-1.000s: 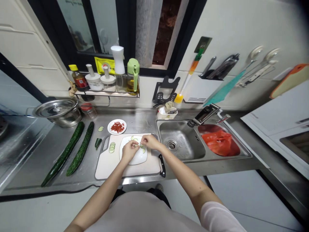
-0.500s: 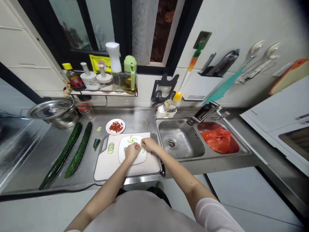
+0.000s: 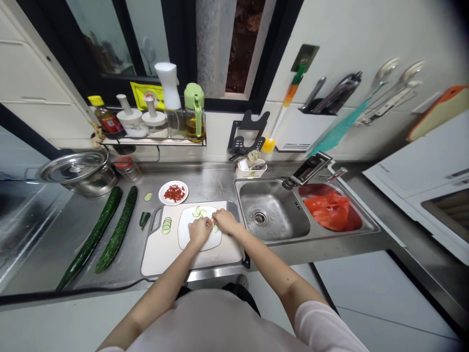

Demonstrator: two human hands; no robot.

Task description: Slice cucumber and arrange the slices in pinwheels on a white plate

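Observation:
My left hand (image 3: 200, 230) is over the middle of a white square plate (image 3: 188, 215), its fingers curled together; what is in them is too small to make out. Close beside it, my right hand (image 3: 224, 221) has its fingertips pinched at the plate's right side, touching a thin cucumber slice (image 3: 215, 228) mostly covered by the fingers. Several cucumber slices (image 3: 200, 211) lie fanned out on the plate's far part. The plate rests on a cutting board (image 3: 157, 256), where a short row of overlapping cucumber slices (image 3: 166, 225) lies to the left.
A small dish of red berries (image 3: 174, 193) stands behind the board. Two whole cucumbers (image 3: 117, 230) and a cucumber end (image 3: 144, 219) lie left. A knife (image 3: 245, 259) sits at the board's right edge, beside the sink (image 3: 271, 210). A lidded pot (image 3: 78, 171) stands back left.
My left hand has turned more palm-down and its fingers have curled in. My right hand stays pinched at the plate's right side. More of the far slices show now; the view has shifted slightly.

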